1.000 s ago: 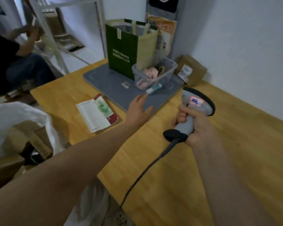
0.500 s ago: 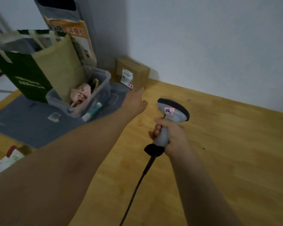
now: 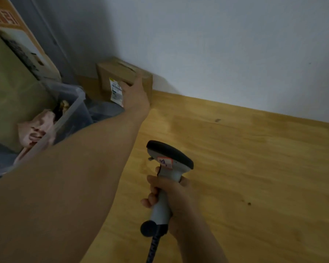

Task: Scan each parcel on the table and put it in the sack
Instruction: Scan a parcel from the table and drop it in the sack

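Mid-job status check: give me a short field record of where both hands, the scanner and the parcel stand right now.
parcel: cardboard box with a white label, on the table against the wall
left: left hand on the box's front beside the label; whether it grips cannot be told
right: right hand grips the scanner by its handle, apart from the box
beside parcel: clear bin
sack: not in view
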Demonstrator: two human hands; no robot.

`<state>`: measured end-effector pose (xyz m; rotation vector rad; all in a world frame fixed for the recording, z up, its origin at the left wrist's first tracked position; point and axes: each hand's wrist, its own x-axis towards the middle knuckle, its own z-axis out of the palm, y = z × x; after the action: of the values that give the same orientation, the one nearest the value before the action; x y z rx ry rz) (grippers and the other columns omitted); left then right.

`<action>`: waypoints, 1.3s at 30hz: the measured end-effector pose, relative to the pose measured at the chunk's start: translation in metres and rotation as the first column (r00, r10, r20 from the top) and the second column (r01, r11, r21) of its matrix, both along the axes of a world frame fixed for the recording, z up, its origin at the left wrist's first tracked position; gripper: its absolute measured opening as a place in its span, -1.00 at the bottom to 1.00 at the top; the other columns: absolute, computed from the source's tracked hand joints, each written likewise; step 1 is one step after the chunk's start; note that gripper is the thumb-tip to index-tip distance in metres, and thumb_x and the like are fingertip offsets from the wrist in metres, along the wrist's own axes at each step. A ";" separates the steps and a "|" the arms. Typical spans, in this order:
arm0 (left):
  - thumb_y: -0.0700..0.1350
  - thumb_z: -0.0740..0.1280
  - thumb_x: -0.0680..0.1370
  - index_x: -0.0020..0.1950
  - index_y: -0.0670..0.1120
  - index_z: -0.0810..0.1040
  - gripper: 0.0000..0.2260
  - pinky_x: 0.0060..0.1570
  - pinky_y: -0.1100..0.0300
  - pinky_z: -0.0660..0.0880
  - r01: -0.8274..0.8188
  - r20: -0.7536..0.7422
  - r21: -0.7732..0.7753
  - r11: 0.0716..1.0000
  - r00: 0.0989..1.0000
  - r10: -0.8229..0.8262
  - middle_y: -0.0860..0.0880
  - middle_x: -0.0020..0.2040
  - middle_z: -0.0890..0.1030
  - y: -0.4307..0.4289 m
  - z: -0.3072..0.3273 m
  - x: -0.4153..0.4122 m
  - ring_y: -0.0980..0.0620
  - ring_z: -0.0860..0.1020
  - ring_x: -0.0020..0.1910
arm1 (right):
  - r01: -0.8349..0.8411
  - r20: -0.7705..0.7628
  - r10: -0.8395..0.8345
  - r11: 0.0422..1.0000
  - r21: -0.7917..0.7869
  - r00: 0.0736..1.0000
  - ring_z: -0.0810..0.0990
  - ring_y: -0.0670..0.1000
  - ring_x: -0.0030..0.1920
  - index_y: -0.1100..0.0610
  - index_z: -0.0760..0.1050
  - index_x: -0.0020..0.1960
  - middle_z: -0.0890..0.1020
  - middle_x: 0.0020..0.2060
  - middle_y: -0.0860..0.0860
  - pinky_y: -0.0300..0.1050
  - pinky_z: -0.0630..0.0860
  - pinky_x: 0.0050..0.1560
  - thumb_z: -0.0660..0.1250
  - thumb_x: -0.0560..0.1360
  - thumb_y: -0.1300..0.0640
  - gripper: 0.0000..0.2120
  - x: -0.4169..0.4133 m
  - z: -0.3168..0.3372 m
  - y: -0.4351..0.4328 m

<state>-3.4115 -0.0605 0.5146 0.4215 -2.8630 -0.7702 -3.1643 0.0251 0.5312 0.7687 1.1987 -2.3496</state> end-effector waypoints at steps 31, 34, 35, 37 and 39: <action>-0.08 0.26 0.61 0.43 -0.11 0.43 -0.61 0.31 0.20 0.34 0.479 0.070 -0.121 0.869 0.878 -0.474 -0.07 0.54 0.24 -0.033 0.033 0.363 -0.04 0.40 0.38 | 0.127 0.032 -0.142 0.949 0.290 0.989 0.40 0.04 -0.52 0.28 0.47 -0.26 0.44 -0.49 0.12 -0.10 0.50 -0.43 0.35 0.43 0.40 -0.87 0.224 0.061 0.075; -0.13 0.20 0.62 0.32 -0.12 0.53 -0.70 0.33 0.16 0.31 0.571 0.184 -0.229 0.788 0.821 -0.541 -0.09 0.56 0.17 -0.018 0.041 0.360 -0.09 0.32 0.41 | 0.125 0.018 -0.136 0.948 0.292 0.991 0.41 0.03 -0.52 0.27 0.47 -0.25 0.45 -0.50 0.10 -0.11 0.51 -0.44 0.36 0.42 0.39 -0.88 0.235 0.069 0.074; -0.14 0.19 0.62 0.31 -0.13 0.53 -0.71 0.36 0.17 0.26 0.605 0.199 -0.269 0.749 0.796 -0.571 -0.12 0.55 0.18 -0.012 0.044 0.360 -0.10 0.28 0.43 | 0.123 0.011 -0.133 0.946 0.298 0.991 0.41 0.02 -0.52 0.26 0.47 -0.26 0.45 -0.50 0.10 -0.10 0.51 -0.43 0.36 0.42 0.39 -0.87 0.238 0.072 0.075; -0.16 0.20 0.62 0.31 -0.16 0.50 -0.71 0.37 0.15 0.23 0.630 0.193 -0.325 0.705 0.774 -0.603 -0.15 0.48 0.26 0.003 0.046 0.359 -0.11 0.26 0.43 | 0.126 -0.003 -0.131 0.941 0.314 0.991 0.41 0.03 -0.51 0.27 0.46 -0.27 0.45 -0.50 0.11 -0.08 0.52 -0.41 0.36 0.42 0.39 -0.86 0.241 0.075 0.077; -0.17 0.25 0.58 0.29 -0.15 0.43 -0.71 0.30 0.09 0.33 0.609 0.163 -0.320 0.726 0.790 -0.591 -0.14 0.36 0.34 0.018 0.050 0.356 -0.12 0.31 0.37 | 0.132 -0.013 -0.135 0.942 0.309 0.991 0.41 0.03 -0.50 0.27 0.46 -0.26 0.45 -0.49 0.11 -0.08 0.53 -0.40 0.36 0.42 0.39 -0.87 0.242 0.077 0.083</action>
<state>-3.0559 -0.0422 0.5648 -0.5843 -3.1016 -0.2724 -2.9219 0.1080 0.6086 0.9885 1.5822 -2.2875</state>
